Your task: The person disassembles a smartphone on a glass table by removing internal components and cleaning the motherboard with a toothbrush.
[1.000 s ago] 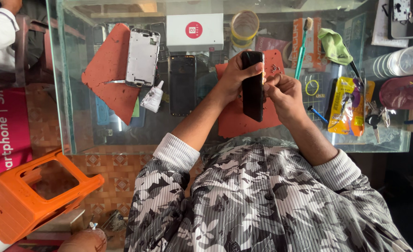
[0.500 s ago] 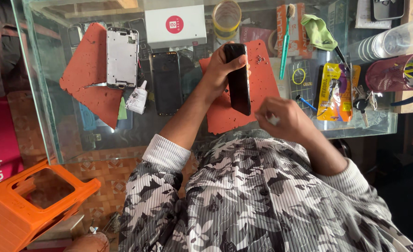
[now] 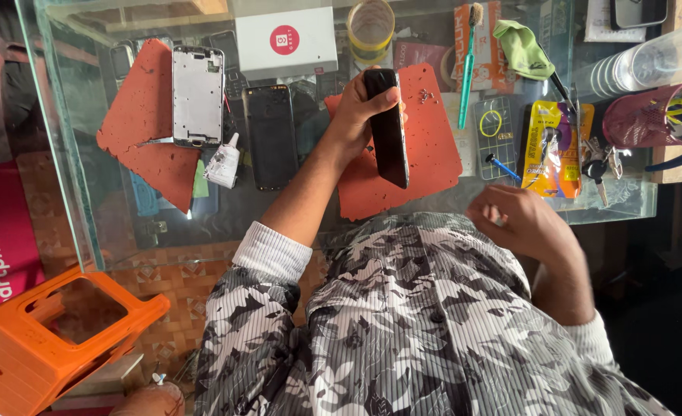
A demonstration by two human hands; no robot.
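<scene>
My left hand (image 3: 354, 115) grips a black smartphone (image 3: 391, 135), holding it upright and slightly tilted above a red work mat (image 3: 437, 150) on the glass counter (image 3: 626, 206). My right hand (image 3: 519, 223) hovers off the counter's near edge, close to my patterned shirt. Its fingers are curled together, and I cannot tell whether anything small is pinched in them. A few tiny screws (image 3: 425, 95) lie on the mat beside the phone.
A second red mat (image 3: 144, 115) at the left carries a silver phone frame (image 3: 198, 96). Nearby are a black phone back (image 3: 270, 137), a small glue bottle (image 3: 223, 163), a white box (image 3: 287, 42), a tape roll (image 3: 371, 27), a toothbrush (image 3: 468, 69), a yellow packet (image 3: 545, 146) and keys (image 3: 595, 166). An orange stool (image 3: 40, 339) stands lower left.
My right hand has left the phone and drawn back toward my body at the right. My left hand keeps holding the phone over the mat.
</scene>
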